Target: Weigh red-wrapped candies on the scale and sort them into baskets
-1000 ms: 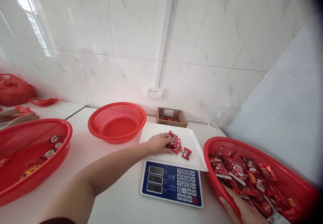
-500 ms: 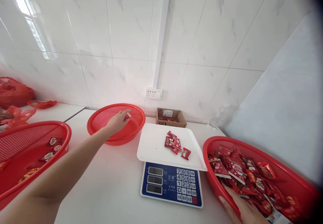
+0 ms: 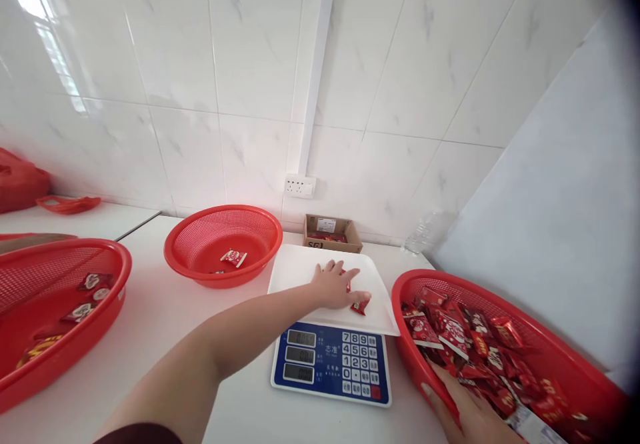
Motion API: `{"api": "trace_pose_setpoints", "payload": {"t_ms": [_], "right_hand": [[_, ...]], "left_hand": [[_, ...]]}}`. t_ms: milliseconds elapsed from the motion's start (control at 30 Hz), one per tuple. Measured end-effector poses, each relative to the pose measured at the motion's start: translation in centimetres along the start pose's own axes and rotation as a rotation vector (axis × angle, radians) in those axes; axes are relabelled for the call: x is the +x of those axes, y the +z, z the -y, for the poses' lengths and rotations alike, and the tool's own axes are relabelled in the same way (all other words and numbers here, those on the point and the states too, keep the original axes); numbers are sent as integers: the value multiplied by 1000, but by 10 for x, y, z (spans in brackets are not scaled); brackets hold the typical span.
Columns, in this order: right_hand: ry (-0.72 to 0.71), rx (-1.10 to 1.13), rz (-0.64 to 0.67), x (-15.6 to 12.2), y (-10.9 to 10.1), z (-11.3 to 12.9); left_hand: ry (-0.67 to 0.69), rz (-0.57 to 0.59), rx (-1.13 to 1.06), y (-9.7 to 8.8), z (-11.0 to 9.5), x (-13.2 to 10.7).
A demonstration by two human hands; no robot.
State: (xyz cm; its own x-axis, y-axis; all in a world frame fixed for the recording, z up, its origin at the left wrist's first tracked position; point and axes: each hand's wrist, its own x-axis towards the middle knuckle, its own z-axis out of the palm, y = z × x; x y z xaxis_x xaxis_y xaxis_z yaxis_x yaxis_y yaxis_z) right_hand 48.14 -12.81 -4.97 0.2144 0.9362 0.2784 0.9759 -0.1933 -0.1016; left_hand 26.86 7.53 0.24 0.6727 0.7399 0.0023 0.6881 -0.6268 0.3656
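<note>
My left hand [image 3: 336, 285] is over the white tray [image 3: 295, 271] of the digital scale [image 3: 333, 367], its fingers spread across small red candy packets. One red packet [image 3: 360, 307] shows under the thumb; most of the others are hidden beneath the hand. At the lower right, my right hand [image 3: 467, 407] grips the near rim of a red plastic basket [image 3: 406, 291], thumb outside. Many red wrapped packets [image 3: 467, 334] fill that basket. In the middle red basket [image 3: 185, 231] lies a red and white packet [image 3: 233, 257], with a small dark piece beside it.
Another red basket [image 3: 113, 247] with a few packets stands at the left. Behind the scale are a small cardboard box [image 3: 333, 247] and a clear plastic bottle [image 3: 425, 231]. Red plastic bags [image 3: 23, 181] lie far left, near another person's arm [image 3: 35, 241]. A socket [image 3: 300, 186] is on the wall.
My left hand has let go of a packet in the middle basket and moved right onto the packets on the scale tray. My right hand stays at the basket rim.
</note>
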Motion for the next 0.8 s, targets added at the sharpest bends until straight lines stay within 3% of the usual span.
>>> {"api": "trace_pose_setpoints", "payload": {"t_ms": [167, 433, 667, 800], "right_hand": [[20, -41, -26, -1, 1, 0], [14, -28, -28, -2, 2, 0], [20, -26, 6, -2, -7, 5], [19, -42, -13, -3, -7, 5]], "left_hand": [[138, -44, 204, 17, -19, 11], [210, -86, 228, 0, 0, 20], [49, -275, 66, -15, 27, 25], [-58, -435, -39, -35, 50, 11]]}}
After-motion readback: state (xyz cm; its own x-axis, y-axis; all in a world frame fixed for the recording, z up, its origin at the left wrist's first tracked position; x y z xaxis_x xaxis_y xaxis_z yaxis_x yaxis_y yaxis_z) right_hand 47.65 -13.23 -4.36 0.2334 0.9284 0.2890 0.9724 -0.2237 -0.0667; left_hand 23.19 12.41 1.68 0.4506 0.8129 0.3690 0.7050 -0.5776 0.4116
